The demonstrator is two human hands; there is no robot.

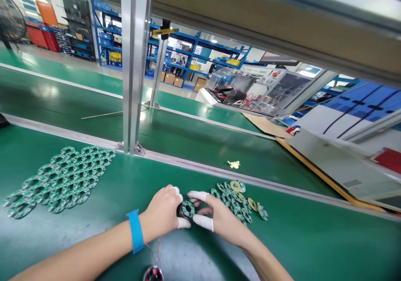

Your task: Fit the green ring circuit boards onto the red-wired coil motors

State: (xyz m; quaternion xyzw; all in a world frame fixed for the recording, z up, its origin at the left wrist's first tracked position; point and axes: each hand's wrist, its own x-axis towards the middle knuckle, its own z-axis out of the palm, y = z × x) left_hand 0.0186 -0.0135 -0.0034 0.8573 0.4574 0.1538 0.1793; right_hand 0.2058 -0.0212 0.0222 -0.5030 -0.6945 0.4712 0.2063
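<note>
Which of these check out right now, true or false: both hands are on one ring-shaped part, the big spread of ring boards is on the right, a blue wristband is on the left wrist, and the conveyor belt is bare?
1. Both hands meet on one ring-shaped board. True: left hand and right hand pinch the ring-shaped circuit board together.
2. The large spread of ring boards lies to the right. False: the large spread is left; the small pile is right.
3. A blue wristband is on the left wrist. True.
4. The green conveyor belt is bare. False: a crumpled scrap lies on it.
</note>
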